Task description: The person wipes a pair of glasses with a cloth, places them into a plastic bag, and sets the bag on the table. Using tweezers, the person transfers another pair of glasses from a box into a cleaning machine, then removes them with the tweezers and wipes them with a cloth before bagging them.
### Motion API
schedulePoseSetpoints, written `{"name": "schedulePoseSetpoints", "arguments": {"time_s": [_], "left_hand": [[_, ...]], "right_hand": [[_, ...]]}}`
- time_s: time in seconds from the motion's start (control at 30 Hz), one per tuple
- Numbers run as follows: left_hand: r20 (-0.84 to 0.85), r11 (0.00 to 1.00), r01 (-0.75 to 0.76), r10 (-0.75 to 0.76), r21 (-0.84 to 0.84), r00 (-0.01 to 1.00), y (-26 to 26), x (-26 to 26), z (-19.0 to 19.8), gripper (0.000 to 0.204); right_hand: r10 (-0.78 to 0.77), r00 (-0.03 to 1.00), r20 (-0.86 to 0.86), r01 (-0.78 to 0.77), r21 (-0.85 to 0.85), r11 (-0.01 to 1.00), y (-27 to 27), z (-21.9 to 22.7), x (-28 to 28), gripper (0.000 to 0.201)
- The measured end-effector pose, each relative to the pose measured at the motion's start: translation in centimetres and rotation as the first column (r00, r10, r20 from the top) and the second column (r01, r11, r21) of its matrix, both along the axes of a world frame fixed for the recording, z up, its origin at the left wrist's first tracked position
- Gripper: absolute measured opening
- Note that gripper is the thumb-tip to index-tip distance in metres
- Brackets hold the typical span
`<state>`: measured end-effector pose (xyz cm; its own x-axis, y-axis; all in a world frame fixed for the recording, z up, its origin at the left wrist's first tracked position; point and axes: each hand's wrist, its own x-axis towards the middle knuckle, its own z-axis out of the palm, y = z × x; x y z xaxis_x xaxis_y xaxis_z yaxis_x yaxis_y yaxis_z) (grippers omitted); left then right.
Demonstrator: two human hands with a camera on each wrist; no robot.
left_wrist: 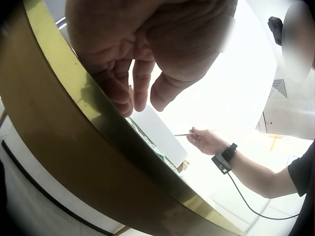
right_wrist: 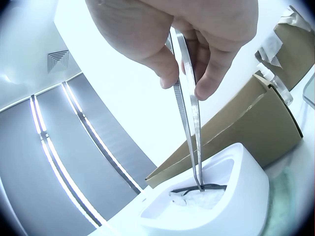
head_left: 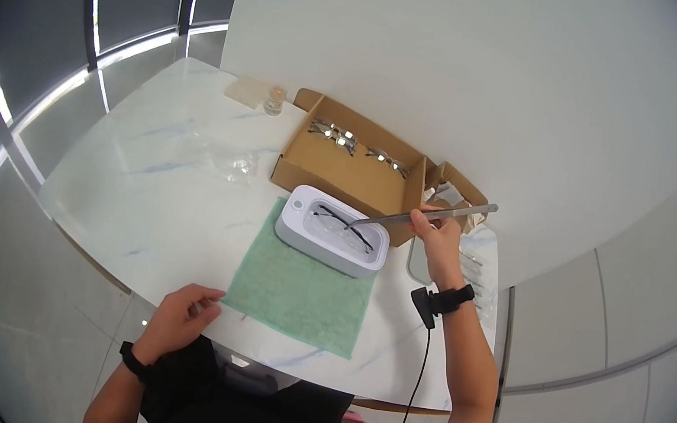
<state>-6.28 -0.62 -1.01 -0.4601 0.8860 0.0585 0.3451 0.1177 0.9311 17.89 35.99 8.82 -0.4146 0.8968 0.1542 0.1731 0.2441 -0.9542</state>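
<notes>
In the head view my right hand [head_left: 440, 246] pinches long metal tweezers [head_left: 461, 212] between thumb and fingers. Their tips reach down into a white oblong cleaner [head_left: 311, 249] with a round button on top. Inside it lies a pair of black-framed glasses [head_left: 361, 238]. The right wrist view has the tweezer tips meeting at the black frame [right_wrist: 214, 187], over whitish, foamy-looking contents. Under the cleaner is a green cloth [head_left: 299, 302]. My left hand [head_left: 180, 321] is at the table's front edge, by the cloth's left corner, with loosely bent fingers and nothing held.
Behind the cleaner stands an open cardboard box [head_left: 344, 173] with several pairs of glasses. A smaller box [head_left: 469, 189] sits to its right, a spray bottle [right_wrist: 275, 83] beside it. A small jar [head_left: 275, 101] and clear plastic [head_left: 242, 167] lie on the left.
</notes>
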Motion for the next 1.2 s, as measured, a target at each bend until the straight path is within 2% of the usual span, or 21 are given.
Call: {"name": "schedulePoseSetpoints", "arguments": {"time_s": [0.1, 0.17, 0.2, 0.27, 0.3, 0.37, 0.4, 0.47, 0.5, 0.6, 0.67, 0.73, 0.8, 0.9, 0.97, 1.0, 1.03, 1.07, 1.1, 1.17, 1.2], "left_hand": [[-0.02, 0.999, 0.043, -0.044, -0.022, 0.999, 0.3, -0.3, 0.6, 0.026], [-0.066, 0.984, 0.17, -0.167, 0.049, 0.984, 1.4, -0.7, 1.7, 0.031], [-0.07, 0.984, 0.17, -0.166, 0.048, 0.984, 2.0, -0.9, 2.4, 0.031], [-0.181, 0.957, 0.29, -0.282, 0.015, 0.942, 3.5, -1.4, 4.3, 0.039], [-0.185, 0.957, 0.29, -0.282, 0.016, 0.941, 4.3, -1.5, 5.3, 0.039], [-0.368, 0.92, 0.392, -0.364, 0.0, 0.855, 5.8, -1.6, 7.2, 0.043], [-0.372, 0.92, 0.392, -0.366, -0.004, 0.853, 6.6, -1.6, 7.8, 0.043], [-0.57, 0.901, 0.431, -0.324, 0.058, 0.755, 8.4, -1.7, 8.3, 0.046], [-0.574, 0.9, 0.433, -0.329, 0.049, 0.75, 9.5, -2.0, 8.2, 0.046], [-0.648, 0.922, 0.364, -0.359, -0.134, 0.671, 12.7, -2.7, 7.0, 0.056], [-0.683, 0.935, 0.232, -0.354, -0.268, 0.638, 14.3, -2.8, 6.3, 0.063], [-0.693, 0.93, 0.209, -0.366, -0.304, 0.621, 15.5, -2.7, 6.2, 0.066], [-0.699, 0.921, 0.19, -0.383, -0.34, 0.604, 16.2, -2.7, 6.2, 0.068], [-0.755, 0.936, 0.177, -0.351, -0.305, 0.553, 17.1, -2.8, 5.9, 0.064], [-0.849, 0.95, 0.197, -0.305, -0.241, 0.433, 17.6, -3.2, 5.4, 0.059], [-0.85, 0.95, 0.192, -0.306, -0.245, 0.429, 18.0, -3.0, 5.1, 0.059], [-0.885, 0.957, 0.171, -0.283, -0.234, 0.371, 18.3, -2.6, 4.8, 0.055], [-0.915, 0.964, 0.145, -0.258, -0.222, 0.31, 18.6, -2.3, 4.6, 0.05], [-0.917, 0.966, 0.126, -0.254, -0.225, 0.308, 18.7, -2.3, 4.5, 0.05], [-0.963, 0.978, 0.179, -0.145, -0.105, 0.229, 18.9, -2.1, 4.3, 0.019], [-0.966, 0.979, 0.186, -0.13, -0.088, 0.225, 18.9, -2.0, 4.4, 0.013]], "right_hand": [[-0.018, 1.0, -0.009, 0.017, -0.007, 1.0, -0.3, -0.2, 0.0, 0.032], [-0.008, 1.0, 0.019, 0.007, 0.048, 0.999, -0.5, -0.4, 0.3, 0.032], [-0.008, 1.0, 0.015, 0.007, 0.048, 0.999, -0.8, -0.4, 0.3, 0.032], [-0.007, 0.995, 0.101, -0.012, 0.186, 0.982, -2.0, 0.1, 0.4, 0.029], [-0.008, 0.995, 0.097, -0.01, 0.188, 0.982, -2.9, 0.3, 0.4, 0.029], [0.117, 0.991, 0.069, -0.133, 0.327, 0.936, -5.0, 0.7, 0.4, 0.025], [0.137, 0.981, 0.138, -0.178, 0.356, 0.917, -6.0, 1.3, 0.4, 0.024], [0.169, 0.973, 0.156, -0.22, 0.426, 0.878, -7.0, 0.7, 0.8, 0.026], [0.198, 0.963, 0.184, -0.265, 0.491, 0.83, -7.4, 0.5, 0.9, 0.029], [0.203, 0.963, 0.175, -0.266, 0.55, 0.791, -8.1, 0.1, 1.0, 0.03], [0.19, 0.964, 0.185, -0.264, 0.594, 0.76, -8.5, -0.1, 1.0, 0.03], [0.149, 0.951, 0.271, -0.293, 0.63, 0.72, -8.9, 0.0, 1.2, 0.03], [0.15, 0.956, 0.254, -0.282, 0.64, 0.715, -9.2, -0.2, 1.2, 0.029], [0.148, 0.958, 0.246, -0.276, 0.655, 0.703, -9.5, -0.2, 1.4, 0.028], [0.15, 0.957, 0.247, -0.28, 0.663, 0.694, -9.7, -0.3, 1.5, 0.028], [0.149, 0.955, 0.256, -0.288, 0.683, 0.671, -9.7, -0.4, 1.6, 0.028], [0.156, 0.952, 0.263, -0.3, 0.703, 0.645, -9.7, -0.4, 1.4, 0.029], [0.173, 0.951, 0.255, -0.306, 0.704, 0.641, -9.8, -0.3, 1.2, 0.029], [0.171, 0.955, 0.244, -0.295, 0.694, 0.657, -10.0, -0.2, 1.2, 0.029], [0.182, 0.956, 0.231, -0.293, 0.687, 0.665, -10.1, -0.2, 1.1, 0.029], [0.177, 0.957, 0.23, -0.288, 0.689, 0.665, -10.1, -0.2, 1.0, 0.029]]}}
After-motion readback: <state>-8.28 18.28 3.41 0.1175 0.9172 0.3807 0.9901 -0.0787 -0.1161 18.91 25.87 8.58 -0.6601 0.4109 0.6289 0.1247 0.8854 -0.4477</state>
